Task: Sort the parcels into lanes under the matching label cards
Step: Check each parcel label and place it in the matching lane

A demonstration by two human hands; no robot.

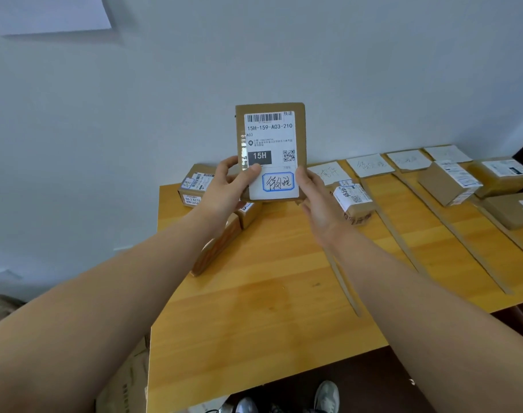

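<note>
I hold a flat brown cardboard parcel [270, 135] upright above the far left of the wooden table [254, 293], its white shipping label facing me, printed "15H" with a blue-framed handwritten mark. My left hand [227, 186] grips its lower left edge, thumb on the label. My right hand [314, 192] grips the lower right edge. Several white label cards [370, 164] lie along the table's far edge at the right. Unsorted parcels [196, 186] sit at the far left behind my left hand.
Thin cardboard strips [451, 228] divide the table's right half into lanes. One parcel [354, 201] lies in the first lane, others [451, 183] further right. A brown box [217, 248] lies under my left wrist. My shoes show below the table's near edge.
</note>
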